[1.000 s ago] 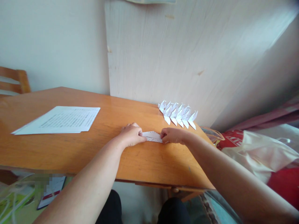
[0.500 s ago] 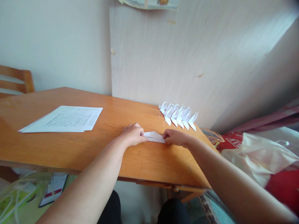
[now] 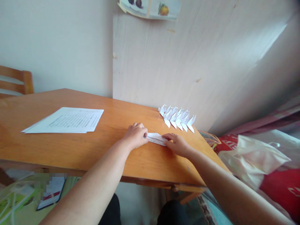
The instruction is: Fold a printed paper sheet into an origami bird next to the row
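Note:
A narrow piece of folded paper, white with printed marks, lies low over the table between my two hands. My left hand pinches its left end, thumb in front and the other fingers curled. At the right end, my right hand has the paper between thumb and forefinger, its fingers straighter than those of the left. Behind the right hand stand several folded paper cranes in close rows near the table's back edge.
A stack of printed sheets lies on the wooden table to the left. Bags and red packages crowd the right side. A chair stands far left. Below the front edge lies a phone-like device.
My right hand has loosened from a tight curl into a flatter pinch on the folded paper. The left hand keeps its grip. The view has tilted slightly upward.

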